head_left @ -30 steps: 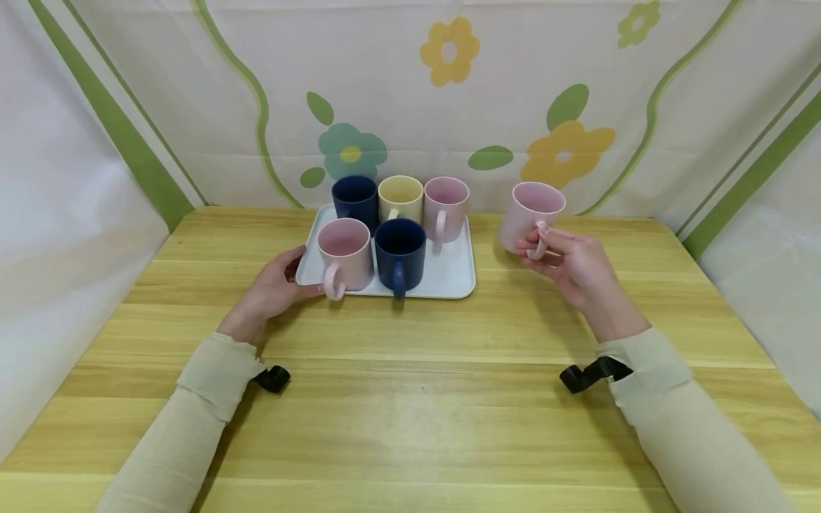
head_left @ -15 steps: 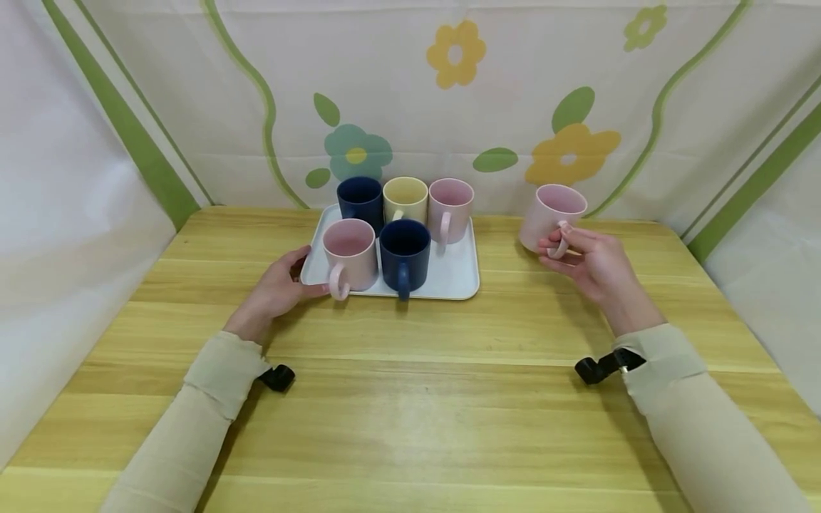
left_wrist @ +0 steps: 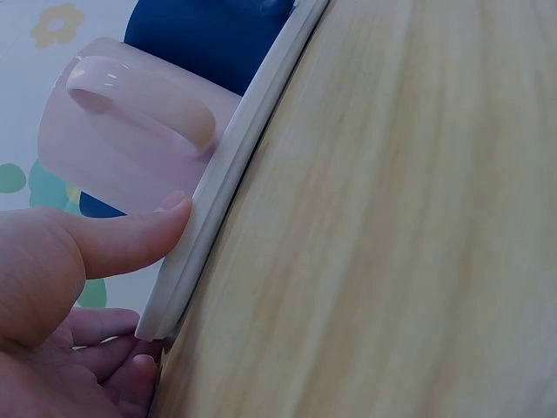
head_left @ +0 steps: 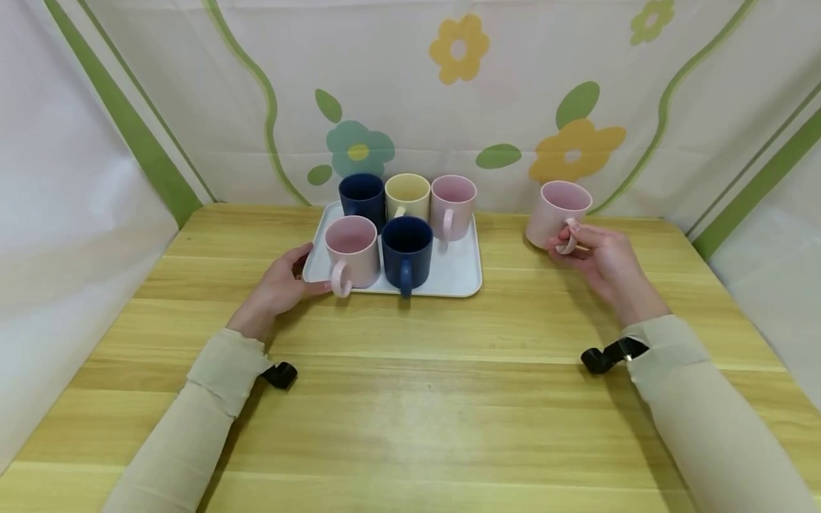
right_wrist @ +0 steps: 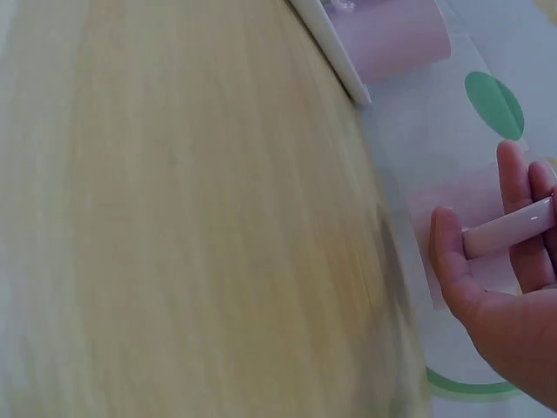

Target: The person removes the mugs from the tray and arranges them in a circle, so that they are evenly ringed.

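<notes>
My right hand [head_left: 606,267] grips a pink mug [head_left: 550,221] by its handle, right of the tray. In the right wrist view, thumb and fingers close round the handle [right_wrist: 509,228], and a narrow gap shows between mug and table. My left hand [head_left: 276,285] holds the front-left corner of a white tray [head_left: 458,274]; in the left wrist view its thumb [left_wrist: 130,244] presses the rim. Upright on the tray stand a pink mug [head_left: 355,256] and a dark blue mug [head_left: 410,253] in front. Behind are a dark blue mug [head_left: 362,199], a yellow mug [head_left: 408,198] and another pink mug [head_left: 454,206].
The tray rests on a wooden table [head_left: 423,399], near its back edge. A white cloth with printed flowers [head_left: 417,92] hangs right behind the table. Further white cloth hangs at the left [head_left: 64,214] and right [head_left: 770,285] sides.
My right hand has carried the pink mug to the right, away from the tray, mostly in the first half second. The left hand stays on the tray corner. The head view has shifted slightly.
</notes>
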A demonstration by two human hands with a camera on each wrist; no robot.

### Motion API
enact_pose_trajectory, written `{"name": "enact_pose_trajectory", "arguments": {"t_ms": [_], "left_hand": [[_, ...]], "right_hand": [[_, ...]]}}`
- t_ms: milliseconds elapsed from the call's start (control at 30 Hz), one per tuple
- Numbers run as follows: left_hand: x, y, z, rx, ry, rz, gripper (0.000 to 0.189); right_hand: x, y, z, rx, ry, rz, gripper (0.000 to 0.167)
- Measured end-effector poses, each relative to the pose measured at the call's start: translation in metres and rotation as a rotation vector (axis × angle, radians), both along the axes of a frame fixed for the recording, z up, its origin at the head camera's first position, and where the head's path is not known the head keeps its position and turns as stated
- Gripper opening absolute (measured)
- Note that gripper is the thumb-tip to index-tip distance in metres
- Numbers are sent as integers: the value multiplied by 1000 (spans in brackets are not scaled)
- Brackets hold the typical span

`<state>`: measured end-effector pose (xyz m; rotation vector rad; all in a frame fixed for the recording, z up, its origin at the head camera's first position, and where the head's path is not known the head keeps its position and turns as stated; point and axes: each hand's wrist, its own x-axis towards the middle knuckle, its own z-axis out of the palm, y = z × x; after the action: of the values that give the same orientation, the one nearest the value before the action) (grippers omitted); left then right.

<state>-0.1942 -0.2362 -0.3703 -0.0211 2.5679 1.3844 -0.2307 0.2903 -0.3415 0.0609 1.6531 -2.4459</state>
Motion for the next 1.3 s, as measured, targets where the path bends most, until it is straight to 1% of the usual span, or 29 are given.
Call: {"name": "enact_pose_trajectory", "arguments": {"t_ms": [267, 367, 467, 567, 733, 800, 833, 900, 967, 1133, 1300], "left_hand": [[0, 0, 0, 4, 19, -13, 96], [0, 0, 1, 8, 12, -11, 96], [1, 0, 2, 3, 2, -5, 96], [1, -1, 2, 0, 2, -6, 97], [1, 0, 1, 6, 6, -8, 97], [1, 0, 2, 3, 8, -9, 97], [1, 0, 1, 3, 8, -10, 97], [1, 0, 0, 3, 12, -11, 97], [1, 1, 0, -1, 13, -11, 97], [0, 1, -1, -16, 18, -10, 97], [0, 0, -2, -9, 13, -13, 98]], "right_hand": [[-9, 3, -4, -44, -29, 1, 22], [-13, 2, -6, -9, -28, -6, 24], [-16, 0, -7, 63, -16, -20, 26], [-18, -1, -8, 84, -17, -21, 26], [-20, -2, -10, 63, -23, -14, 26], [-20, -2, -11, 29, -31, -9, 25], [-20, -2, -11, 43, -29, -12, 26], [-20, -1, -12, 21, -36, -12, 25], [-21, -1, -13, 26, -37, -14, 26], [-21, -1, -12, 116, -36, -32, 28], [-22, -2, -8, 190, -68, -41, 26]]}}
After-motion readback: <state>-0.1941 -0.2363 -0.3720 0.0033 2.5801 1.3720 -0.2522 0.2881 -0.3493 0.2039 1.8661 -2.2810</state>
